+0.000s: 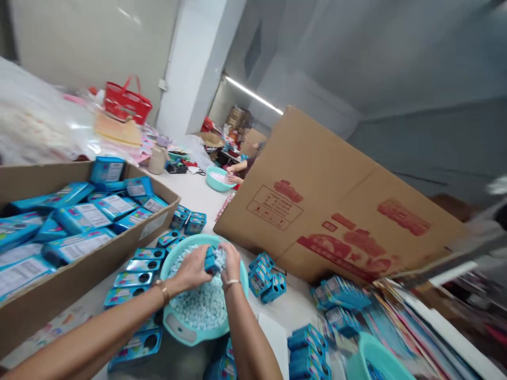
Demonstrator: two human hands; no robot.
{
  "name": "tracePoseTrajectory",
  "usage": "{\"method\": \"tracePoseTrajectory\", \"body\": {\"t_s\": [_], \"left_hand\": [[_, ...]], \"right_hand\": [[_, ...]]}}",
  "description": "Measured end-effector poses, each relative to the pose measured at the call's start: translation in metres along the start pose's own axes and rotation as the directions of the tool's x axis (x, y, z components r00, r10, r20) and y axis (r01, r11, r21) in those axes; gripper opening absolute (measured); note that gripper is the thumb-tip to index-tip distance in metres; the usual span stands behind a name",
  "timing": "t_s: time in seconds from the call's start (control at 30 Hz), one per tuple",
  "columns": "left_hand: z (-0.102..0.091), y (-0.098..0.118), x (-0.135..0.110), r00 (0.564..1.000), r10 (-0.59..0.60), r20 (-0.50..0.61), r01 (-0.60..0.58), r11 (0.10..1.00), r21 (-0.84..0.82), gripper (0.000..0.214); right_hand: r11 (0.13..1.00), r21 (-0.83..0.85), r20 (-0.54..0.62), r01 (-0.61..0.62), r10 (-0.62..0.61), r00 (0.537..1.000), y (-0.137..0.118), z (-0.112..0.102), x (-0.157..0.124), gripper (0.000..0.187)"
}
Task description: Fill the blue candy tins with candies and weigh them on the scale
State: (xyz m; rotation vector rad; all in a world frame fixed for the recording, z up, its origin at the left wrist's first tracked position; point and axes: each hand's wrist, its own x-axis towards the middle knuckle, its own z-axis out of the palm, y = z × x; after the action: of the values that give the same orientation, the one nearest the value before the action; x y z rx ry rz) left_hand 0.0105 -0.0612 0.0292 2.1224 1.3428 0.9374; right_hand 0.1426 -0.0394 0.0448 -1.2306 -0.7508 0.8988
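Note:
Both my hands hover over a teal bowl (179, 325) filled with small pale blue candies (202, 309). My left hand (193, 270) and my right hand (231, 262) are closed together on a small blue box (210, 260) held just above the candies. Several open blue boxes (139, 265) lie flat on the table to the left of the bowl. More small blue boxes (266, 275) stand to the right of it.
A cardboard tray (67, 282) of packed blue boxes sits at left. A large flattened cardboard carton (336, 211) leans at right. Another person's hands (233, 174) work at a far teal bowl (217, 182). A red basket (127, 103) stands at the back, another teal bowl (376, 359) near right.

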Motion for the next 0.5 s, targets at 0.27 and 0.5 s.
{"method": "tracePoseTrajectory", "body": {"t_s": [0.27,0.5], "left_hand": [[0.0,0.013,-0.003,0.995,-0.097,-0.017,0.095,0.993,-0.073,0.059],[-0.005,0.009,-0.004,0.995,-0.101,0.028,0.102,0.993,-0.065,0.058]], "right_hand": [[0.992,-0.122,0.073,0.035,-0.026,0.997,-0.003,-0.009,-0.002,0.031],[0.96,-0.248,0.084,0.127,-0.109,0.99,0.008,-0.002,-0.007,0.03]]}}
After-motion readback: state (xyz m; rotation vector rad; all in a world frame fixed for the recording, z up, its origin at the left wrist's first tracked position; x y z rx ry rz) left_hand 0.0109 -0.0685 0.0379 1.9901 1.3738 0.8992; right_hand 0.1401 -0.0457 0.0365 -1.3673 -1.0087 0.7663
